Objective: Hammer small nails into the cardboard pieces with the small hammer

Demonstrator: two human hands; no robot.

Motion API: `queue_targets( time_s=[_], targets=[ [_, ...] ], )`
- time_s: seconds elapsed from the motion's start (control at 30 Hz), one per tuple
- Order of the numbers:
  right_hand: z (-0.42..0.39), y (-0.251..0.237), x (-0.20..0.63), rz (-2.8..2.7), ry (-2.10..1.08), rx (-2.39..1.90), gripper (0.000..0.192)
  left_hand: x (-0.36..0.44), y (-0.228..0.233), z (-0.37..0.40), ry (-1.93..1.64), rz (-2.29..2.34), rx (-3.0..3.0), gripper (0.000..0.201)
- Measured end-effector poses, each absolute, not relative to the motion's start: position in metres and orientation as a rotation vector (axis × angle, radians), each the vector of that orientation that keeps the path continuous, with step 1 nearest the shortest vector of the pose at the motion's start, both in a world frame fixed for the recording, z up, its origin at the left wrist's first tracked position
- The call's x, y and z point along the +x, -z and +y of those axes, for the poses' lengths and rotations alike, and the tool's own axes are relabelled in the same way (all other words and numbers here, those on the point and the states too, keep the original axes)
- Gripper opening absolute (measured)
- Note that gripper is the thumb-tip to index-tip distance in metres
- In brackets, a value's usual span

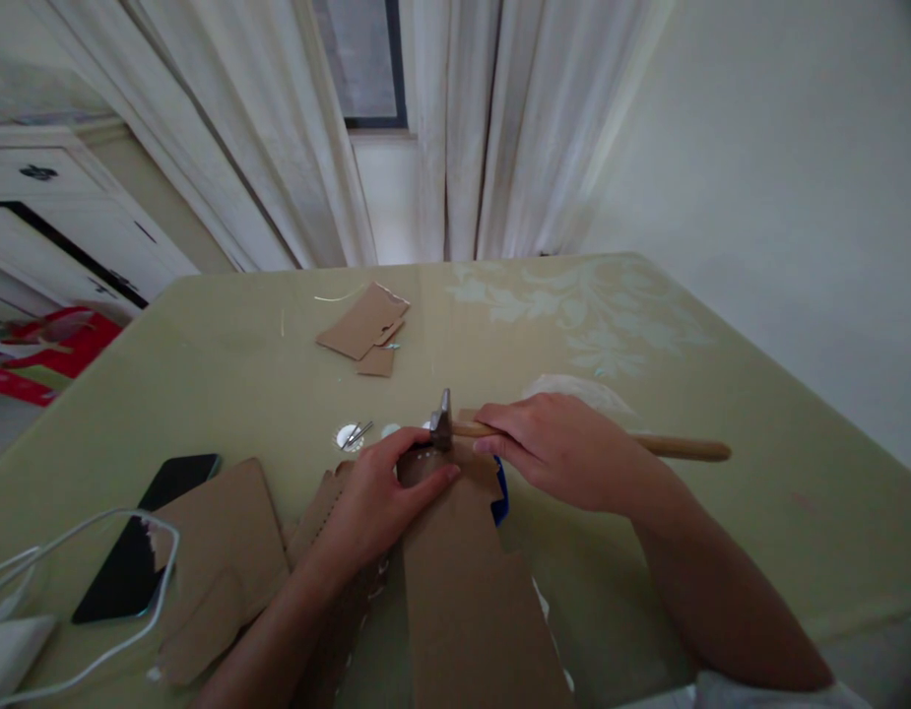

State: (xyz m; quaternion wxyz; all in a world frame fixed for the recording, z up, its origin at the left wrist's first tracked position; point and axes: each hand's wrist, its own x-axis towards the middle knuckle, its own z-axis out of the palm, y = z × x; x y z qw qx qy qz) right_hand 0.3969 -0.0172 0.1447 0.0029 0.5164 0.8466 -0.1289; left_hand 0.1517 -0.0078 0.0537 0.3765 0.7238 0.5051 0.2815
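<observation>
My right hand (548, 443) is closed around the wooden handle of a hammer (687, 449), gripping it close to the head. The steel hammer head (441, 423) rests at or just above the far end of a long piece of brown cardboard (470, 591); I cannot tell if they touch. My left hand (385, 487) holds that far end, with the thumb on top and the fingers on the far side, partly hidden. A blue object (501, 492) shows from under the cardboard's right edge. Just beyond my left hand, several nails (357, 435) lie on a small white disc (346, 437).
Cardboard scraps (364, 325) lie toward the table's far side. At left are a black phone (141, 551), another cardboard piece (219, 561) partly over it, and a white cable (175, 551) leading to a white box (16, 655). Clear plastic (577, 391) lies behind my right hand.
</observation>
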Motion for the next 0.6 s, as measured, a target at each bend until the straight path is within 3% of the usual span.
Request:
queue_targets(
  time_s=[0.6],
  targets=[
    [-0.0124,-0.1435,0.3977,2.652,0.500,1.602,0.028,0.1521,-0.0506,-0.0077,-0.732,1.268,1.823,0.030]
  ],
)
